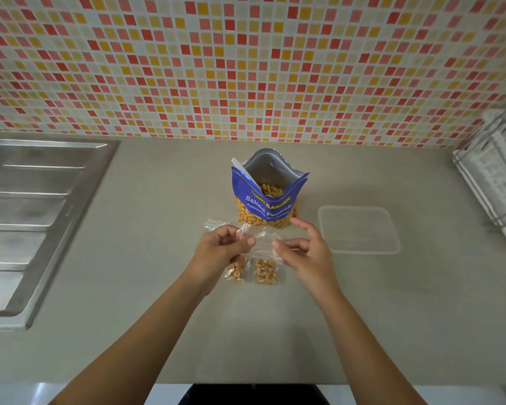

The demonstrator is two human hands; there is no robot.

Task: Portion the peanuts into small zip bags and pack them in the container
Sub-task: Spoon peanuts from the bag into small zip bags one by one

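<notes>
Both forearms reach forward over the desk (pixel 158 317) and meet just in front of the peanut packet (pixel 268 200). The left hand (pixel 216 247) curls inward, and its grip is closed on the left top edge of a small clear zip bag (pixel 262 239), pinched between thumb and fingertips. The right hand (pixel 304 249) pinches the bag's right edge between thumb and forefinger, while its other fingers fan out loosely, the longest reaching toward the packet's lower right corner.

The held bag looks empty and see-through, crinkled, and is stretched between the two hands just in front of the packet's base. Two filled bags lie flat on the desk nearer the person than the packet, side by side below the hands: one bag of peanuts (pixel 236 270) partly hidden by the left hand, the other bag of peanuts (pixel 265 271) in plain view.

The packet itself stands upright, blue with a clear window full of nuts, its top open and a white spoon handle (pixel 241 171) leaning out at its left side. A shallow clear container (pixel 360 232) sits to the right of the packet, apart from it. Well left of the packet is a steel sink drainboard (pixel 35 200); far right of it a white dish rack (pixel 491 176). Behind the packet rises a tiled wall (pixel 246 68).
</notes>
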